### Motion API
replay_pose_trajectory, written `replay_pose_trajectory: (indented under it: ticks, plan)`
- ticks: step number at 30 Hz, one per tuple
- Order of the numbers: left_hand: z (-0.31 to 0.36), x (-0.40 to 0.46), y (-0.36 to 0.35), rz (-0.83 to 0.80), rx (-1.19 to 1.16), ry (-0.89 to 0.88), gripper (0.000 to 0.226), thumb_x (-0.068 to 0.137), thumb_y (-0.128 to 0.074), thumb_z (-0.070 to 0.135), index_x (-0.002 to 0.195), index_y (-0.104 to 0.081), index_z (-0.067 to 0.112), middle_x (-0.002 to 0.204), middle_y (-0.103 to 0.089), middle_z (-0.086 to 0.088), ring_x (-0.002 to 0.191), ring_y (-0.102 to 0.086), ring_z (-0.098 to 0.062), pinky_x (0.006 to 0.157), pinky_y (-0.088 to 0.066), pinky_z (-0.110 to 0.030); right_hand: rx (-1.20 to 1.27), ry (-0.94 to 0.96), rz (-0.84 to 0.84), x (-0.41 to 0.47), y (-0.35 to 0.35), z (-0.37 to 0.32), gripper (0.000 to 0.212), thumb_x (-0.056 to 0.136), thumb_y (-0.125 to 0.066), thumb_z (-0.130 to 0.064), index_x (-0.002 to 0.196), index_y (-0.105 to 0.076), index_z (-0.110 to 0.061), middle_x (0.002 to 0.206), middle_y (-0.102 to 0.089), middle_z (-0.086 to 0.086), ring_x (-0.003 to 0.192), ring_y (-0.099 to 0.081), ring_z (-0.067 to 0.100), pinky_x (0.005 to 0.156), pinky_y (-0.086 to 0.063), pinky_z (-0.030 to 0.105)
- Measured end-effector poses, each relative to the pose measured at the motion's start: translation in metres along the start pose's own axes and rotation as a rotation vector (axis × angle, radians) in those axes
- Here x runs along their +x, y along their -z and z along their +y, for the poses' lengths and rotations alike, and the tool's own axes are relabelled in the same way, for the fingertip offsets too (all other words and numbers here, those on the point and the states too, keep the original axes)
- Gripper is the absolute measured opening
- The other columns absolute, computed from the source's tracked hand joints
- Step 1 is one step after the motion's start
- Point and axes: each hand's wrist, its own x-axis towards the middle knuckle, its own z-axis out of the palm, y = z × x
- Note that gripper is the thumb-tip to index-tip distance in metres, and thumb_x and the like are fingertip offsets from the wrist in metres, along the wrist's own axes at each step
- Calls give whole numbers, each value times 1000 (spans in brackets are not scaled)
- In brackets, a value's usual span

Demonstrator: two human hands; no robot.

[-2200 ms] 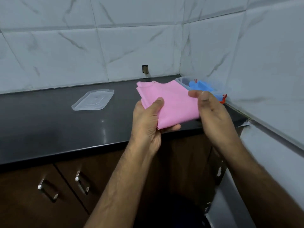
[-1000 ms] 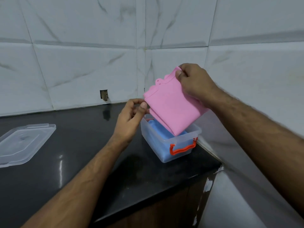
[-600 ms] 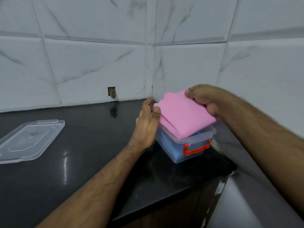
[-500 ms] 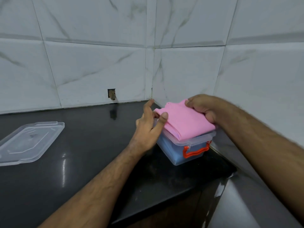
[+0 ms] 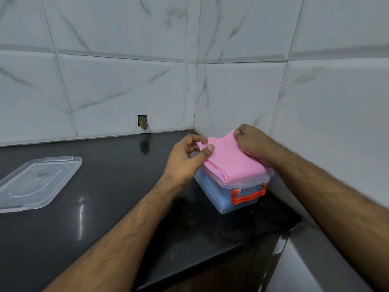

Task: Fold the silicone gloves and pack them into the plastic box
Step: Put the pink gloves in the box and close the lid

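A folded pink silicone glove (image 5: 232,163) lies across the top of a clear plastic box (image 5: 223,199) with an orange handle, in the counter's right corner. A blue glove (image 5: 212,191) shows through the box wall beneath it. My left hand (image 5: 185,159) pinches the pink glove's left edge between thumb and fingers. My right hand (image 5: 252,145) grips the glove's far right edge with curled fingers and bears down on it. The pink glove bulges above the box rim.
The clear box lid (image 5: 35,184) lies flat on the black counter (image 5: 105,218) at the left. White tiled walls meet in a corner just behind the box. The counter's front edge runs close below the box.
The pink glove came from held in the air in front of me, over to the corner box, and was lowered onto it. Both hands stayed on the glove.
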Motion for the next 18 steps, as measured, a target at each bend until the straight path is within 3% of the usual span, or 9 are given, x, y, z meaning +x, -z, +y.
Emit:
replay_pose_trajectory:
  ticks: [2, 4, 7, 13, 16, 18]
  plan:
    - [3, 1, 7, -92, -61, 27, 35, 88, -80, 27, 117, -68, 12, 121, -72, -11, 118, -66, -28, 107, -52, -44, -2, 18, 14, 0, 0, 2, 35, 108, -33, -26, 122, -57, -6, 123, -62, 14, 106, -57, 28, 84, -43, 35]
    - [6, 4, 17, -248, -64, 57, 49, 82, -83, 32, 125, -65, 20, 130, -68, -9, 126, -61, -25, 108, -50, -38, 22, 18, 32, 0, -1, 3, 34, 107, -34, -26, 120, -58, -6, 120, -63, 14, 105, -58, 28, 84, -44, 35]
    - [9, 4, 28, -396, 27, 68, 62, 74, -91, 26, 129, -62, 32, 137, -62, 0, 130, -55, -18, 93, -49, -26, 19, 44, 72, -1, -3, 4, 32, 107, -35, -21, 115, -61, -5, 116, -65, 13, 98, -57, 25, 78, -39, 30]
    - [6, 4, 27, -309, 42, 46, 56, 66, -95, 25, 114, -66, 23, 128, -66, -1, 125, -57, -25, 92, -44, -35, -26, 64, 96, -3, -10, 3, 38, 102, -37, -6, 132, -60, -8, 132, -63, 13, 119, -58, 29, 87, -37, 25]
    - [5, 5, 28, -275, 59, 38, 51, 65, -96, 25, 106, -67, 18, 122, -69, -5, 121, -59, -27, 92, -47, -37, -8, 96, 162, -4, -15, 5, 39, 101, -40, -4, 131, -61, -14, 131, -64, 11, 116, -59, 26, 84, -37, 22]
    - [6, 5, 27, -261, 96, 32, 48, 64, -95, 28, 101, -67, 19, 118, -70, -4, 107, -62, -19, 85, -46, -30, -21, 105, 227, -5, -19, 6, 35, 101, -44, -9, 130, -63, -18, 126, -66, 13, 111, -62, 27, 84, -43, 25]
